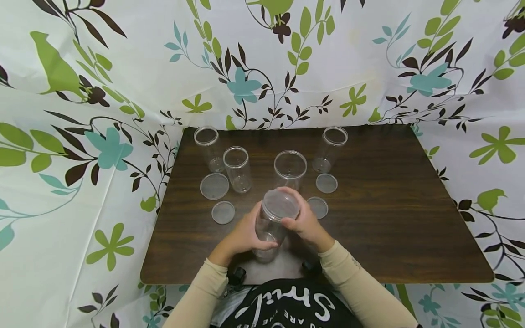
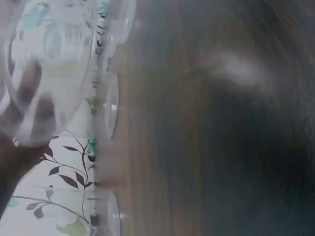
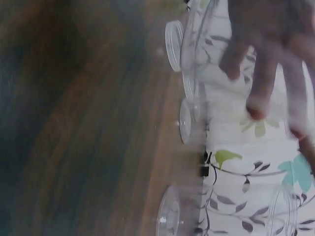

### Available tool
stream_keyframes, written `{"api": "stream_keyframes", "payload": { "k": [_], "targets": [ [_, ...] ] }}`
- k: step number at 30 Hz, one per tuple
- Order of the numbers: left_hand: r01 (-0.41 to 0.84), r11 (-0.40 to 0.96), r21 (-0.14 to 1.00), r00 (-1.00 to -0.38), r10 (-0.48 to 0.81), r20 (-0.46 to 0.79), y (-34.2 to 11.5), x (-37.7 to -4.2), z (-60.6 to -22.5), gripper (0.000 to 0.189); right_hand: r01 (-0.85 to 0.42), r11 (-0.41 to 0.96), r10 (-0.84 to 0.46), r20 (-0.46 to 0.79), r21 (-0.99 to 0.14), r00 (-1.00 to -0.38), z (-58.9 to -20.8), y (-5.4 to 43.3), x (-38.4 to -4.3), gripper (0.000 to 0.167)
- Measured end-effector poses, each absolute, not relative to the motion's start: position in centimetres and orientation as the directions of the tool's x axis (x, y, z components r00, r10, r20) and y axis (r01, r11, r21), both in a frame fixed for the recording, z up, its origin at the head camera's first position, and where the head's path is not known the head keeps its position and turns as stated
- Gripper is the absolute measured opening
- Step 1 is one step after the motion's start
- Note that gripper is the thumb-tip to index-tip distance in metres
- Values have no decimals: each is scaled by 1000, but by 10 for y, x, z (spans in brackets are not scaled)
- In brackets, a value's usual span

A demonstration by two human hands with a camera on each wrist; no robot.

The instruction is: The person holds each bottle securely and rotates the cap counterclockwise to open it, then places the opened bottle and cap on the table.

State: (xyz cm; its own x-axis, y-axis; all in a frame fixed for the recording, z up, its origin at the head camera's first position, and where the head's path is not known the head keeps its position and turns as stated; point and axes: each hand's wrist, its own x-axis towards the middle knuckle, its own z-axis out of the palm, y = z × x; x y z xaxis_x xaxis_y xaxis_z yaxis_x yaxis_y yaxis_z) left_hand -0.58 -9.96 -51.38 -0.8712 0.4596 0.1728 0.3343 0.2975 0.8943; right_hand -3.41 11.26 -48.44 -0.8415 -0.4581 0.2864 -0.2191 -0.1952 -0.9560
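A clear jar (image 1: 270,230) is held up over the near edge of the table, tilted, with a translucent round lid (image 1: 281,204) at its mouth. My left hand (image 1: 244,233) grips the jar's side, its thumb across the lower body. The right hand (image 1: 306,224) holds the lid's rim, thumb at the front edge and fingers round the far side. Whether the lid is fully seated cannot be told. In the left wrist view the left hand's fingers (image 2: 37,101) show blurred through the clear jar (image 2: 54,54). The right wrist view shows the right hand's fingers (image 3: 266,73), spread and blurred.
Several open clear jars stand beyond the hands, among them a wide jar (image 1: 290,165), a left jar (image 1: 237,171) and a back right jar (image 1: 333,148). Loose lids lie nearer, including a large lid (image 1: 214,186) and a small lid (image 1: 223,212). The brown table (image 1: 402,218) meets a patterned cloth.
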Motion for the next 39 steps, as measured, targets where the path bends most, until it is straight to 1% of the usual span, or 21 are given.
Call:
{"api": "stream_keyframes", "payload": {
  "k": [2,4,6,8,9,11,12,14,17,18,20,22,25,28,32,34,36,39],
  "targets": [
    [288,173,942,-813,564,145,-102,-6,-514,111,-223,-284,-561,350,-933,-750,-485,115,-39,97],
    [210,68,975,-743,659,114,-104,-7,-515,106,-181,-365,-654,391,-913,-647,-485,117,-44,96],
    [138,-1,990,-681,726,96,-104,-7,-516,103,-124,-414,-719,407,-902,-563,-486,119,-49,94],
    [88,-31,996,-648,758,81,-105,-8,-517,100,-89,-428,-755,410,-900,-511,-486,119,-52,94],
    [80,-37,996,-646,759,80,-105,-8,-517,101,-81,-428,-765,409,-900,-498,-487,120,-54,96],
    [83,-41,996,-660,747,85,-104,-10,-518,105,-67,-422,-772,397,-904,-496,-489,121,-56,100],
    [99,-27,995,-680,728,88,-104,-10,-517,106,-61,-420,-769,391,-905,-506,-490,121,-57,103],
    [127,7,992,-733,674,89,-104,-11,-517,112,-49,-414,-752,372,-909,-545,-494,122,-58,106],
    [186,97,978,-824,558,101,-104,-12,-518,114,-24,-413,-696,332,-911,-636,-500,123,-57,106],
    [201,115,973,-846,522,113,-104,-13,-518,115,-7,-421,-674,318,-907,-667,-501,123,-56,106],
    [227,151,962,-881,453,137,-103,-14,-519,114,1,-434,-623,299,-901,-723,-504,121,-52,107],
    [267,210,941,-907,385,172,-101,-15,-522,111,-12,-441,-566,288,-898,-772,-505,117,-49,111],
    [316,340,886,-933,280,225,-98,-17,-526,110,-49,-408,-476,259,-911,-841,-504,108,-43,118],
    [334,504,796,-942,179,283,-93,-17,-528,110,-47,-358,-403,199,-933,-893,-502,100,-39,125],
    [344,680,647,-918,100,383,-86,-15,-529,109,-24,-323,-327,135,-946,-935,-500,91,-35,129],
    [358,729,583,-896,93,434,-84,-15,-529,109,-35,-306,-283,126,-951,-951,-499,88,-35,126],
    [363,758,542,-884,95,458,-82,-15,-528,108,-52,-281,-240,123,-958,-963,-498,85,-35,119],
    [363,757,543,-891,111,441,-83,-14,-526,106,-60,-258,-222,120,-964,-968,-495,85,-36,105]
  ]
}}
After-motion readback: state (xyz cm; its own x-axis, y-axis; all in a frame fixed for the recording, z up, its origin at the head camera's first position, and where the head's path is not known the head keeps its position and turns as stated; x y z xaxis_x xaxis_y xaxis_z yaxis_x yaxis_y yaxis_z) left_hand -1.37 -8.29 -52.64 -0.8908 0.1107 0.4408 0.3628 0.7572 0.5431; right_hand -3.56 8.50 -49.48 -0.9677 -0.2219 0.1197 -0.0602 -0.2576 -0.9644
